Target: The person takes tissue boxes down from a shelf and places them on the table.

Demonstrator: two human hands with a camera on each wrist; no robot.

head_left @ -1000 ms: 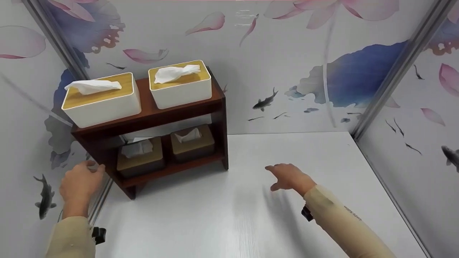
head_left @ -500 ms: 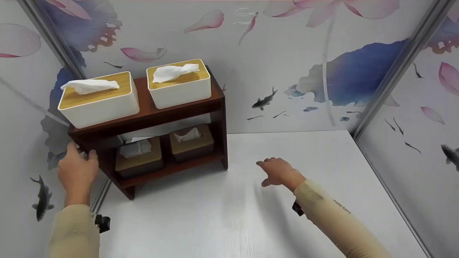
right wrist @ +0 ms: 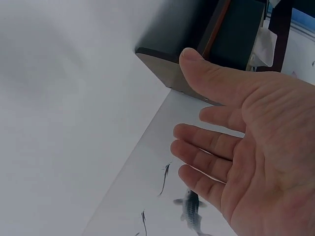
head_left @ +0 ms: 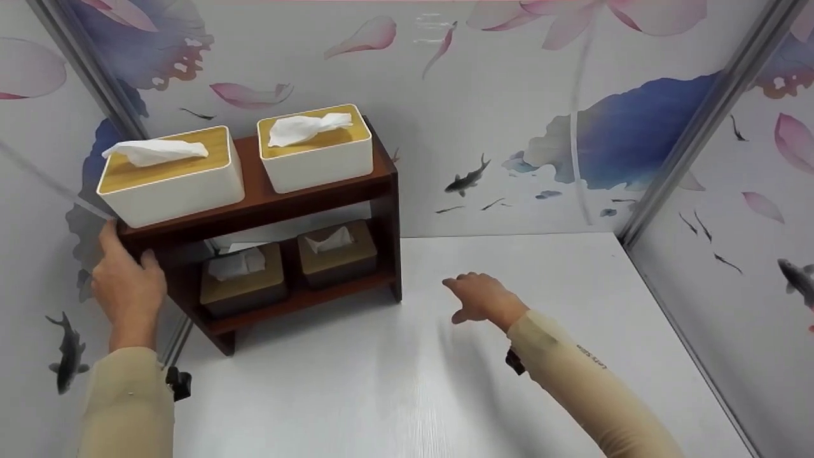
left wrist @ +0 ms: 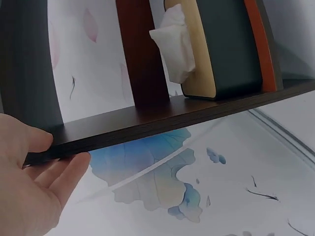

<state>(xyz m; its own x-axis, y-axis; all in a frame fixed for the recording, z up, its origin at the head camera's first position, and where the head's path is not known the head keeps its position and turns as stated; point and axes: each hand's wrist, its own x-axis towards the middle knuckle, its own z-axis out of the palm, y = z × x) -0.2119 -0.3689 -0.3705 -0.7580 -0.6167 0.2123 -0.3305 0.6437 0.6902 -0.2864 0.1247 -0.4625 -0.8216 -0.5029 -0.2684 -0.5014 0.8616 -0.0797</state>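
A dark red-brown two-tier wooden shelf (head_left: 257, 197) stands at the left against the back wall. My left hand (head_left: 130, 286) is at its left side panel; in the left wrist view the panel's edge passes between thumb (left wrist: 39, 140) and fingers, which hold it. On the top board sit two white tissue boxes, a left one (head_left: 181, 194) and a right one (head_left: 321, 168), with wooden lids and tissue sticking out. Two dark tissue boxes, left (head_left: 245, 296) and right (head_left: 340, 264), occupy the lower tier. My right hand (head_left: 486, 298) hovers right of the shelf, fingers spread, holding nothing.
A white tabletop (head_left: 356, 381) lies under the shelf. Patterned panels with petals and fish enclose it at the back (head_left: 439, 121), left and right (head_left: 757, 267). Metal corner posts (head_left: 712, 127) stand between the panels.
My left hand has moved forward and up to the shelf's left side panel. The right hand has shifted left toward the shelf. The boxes stay in their places on the shelf.
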